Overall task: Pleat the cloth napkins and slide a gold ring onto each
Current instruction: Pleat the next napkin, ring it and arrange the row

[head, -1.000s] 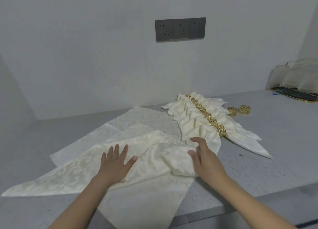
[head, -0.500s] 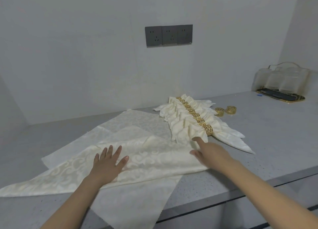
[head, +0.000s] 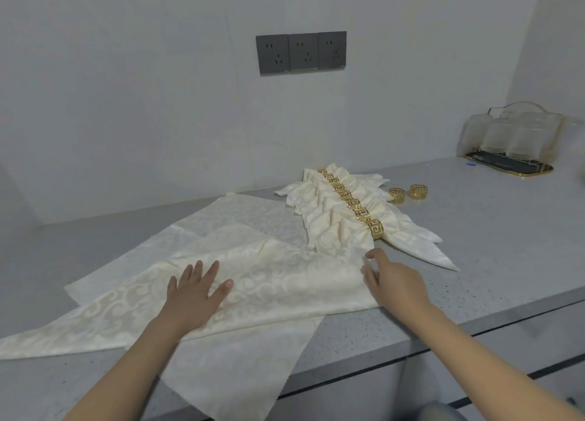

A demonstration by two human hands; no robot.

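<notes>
A cream patterned napkin [head: 278,287] lies folded into a long triangle across the grey counter [head: 493,262], on top of other flat napkins [head: 240,221]. My left hand [head: 196,294] presses flat on its middle with fingers spread. My right hand [head: 392,278] rests at the napkin's right end, fingers loosely bent on the cloth edge. Behind it lies a row of several pleated napkins [head: 335,218], each wearing a gold ring [head: 375,229]. Two loose gold rings [head: 408,193] stand on the counter to the right of that row.
A gold-rimmed tray with clear glass cups [head: 512,148] stands at the back right corner. Dark wall sockets [head: 300,53] sit above the counter. One flat napkin [head: 240,373] hangs over the counter's front edge.
The bunched right end of the napkin has been smoothed flat toward the right. My right hand slid rightward along the cloth; my left hand stayed pressed on it.
</notes>
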